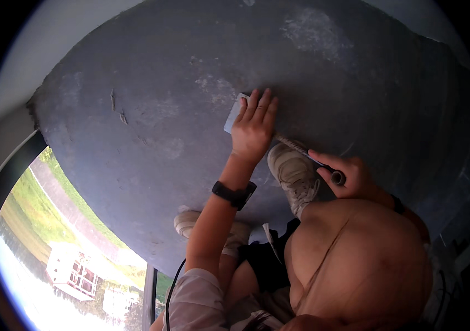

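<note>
My left hand (252, 127), below a dark wristband, lies with fingers stretched over a pale flat rectangular piece (231, 117) on the grey surface (152, 138); its thumb is hidden. Just right and lower, my right hand (348, 174) is closed on a long thin tool (293, 144) with a dark, tube-ended handle, whose far end runs toward the left hand; whether it touches the pale piece I cannot tell. My shoe (291, 171) is directly below the tool.
The grey surface has pale scuffs and small scraps (122, 116). At the left, a dark frame (14, 160) borders glazing, with grass, a path and white structures outside. My bent bare leg (356, 259) fills the lower right; my other shoe (187, 223) is at lower centre.
</note>
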Demonstrator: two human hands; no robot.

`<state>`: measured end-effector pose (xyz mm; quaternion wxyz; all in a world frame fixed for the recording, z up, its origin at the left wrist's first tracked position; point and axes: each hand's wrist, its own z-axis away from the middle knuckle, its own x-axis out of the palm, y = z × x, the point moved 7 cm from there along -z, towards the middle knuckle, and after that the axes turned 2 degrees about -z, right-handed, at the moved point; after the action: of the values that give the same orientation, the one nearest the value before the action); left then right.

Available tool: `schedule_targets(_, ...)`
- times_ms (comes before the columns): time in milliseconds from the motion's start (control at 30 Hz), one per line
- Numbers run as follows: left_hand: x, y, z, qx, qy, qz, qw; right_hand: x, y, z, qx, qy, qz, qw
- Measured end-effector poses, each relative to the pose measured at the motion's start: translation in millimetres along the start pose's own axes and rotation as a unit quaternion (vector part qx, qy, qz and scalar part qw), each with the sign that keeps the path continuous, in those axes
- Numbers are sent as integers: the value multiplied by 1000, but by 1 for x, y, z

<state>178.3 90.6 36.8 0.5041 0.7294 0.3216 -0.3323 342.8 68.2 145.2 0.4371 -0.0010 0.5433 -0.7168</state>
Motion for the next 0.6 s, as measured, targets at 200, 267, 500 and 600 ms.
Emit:
schedule_targets(200,0,0,-1,-2,4,3,1000,-1,0,-1,9,4,6,1000)
schedule_targets(267,1,0,-2,-2,7,3,1000,-1,1,0,19,-5,18,1000)
schedule_targets(500,3,-2,-3,8,10,0,1000,-2,-1,-2,53,-23,22,998)
schedule_targets(600,3,-2,-3,14,12,-2,1000,1,2,-1,0,20,15,1000)
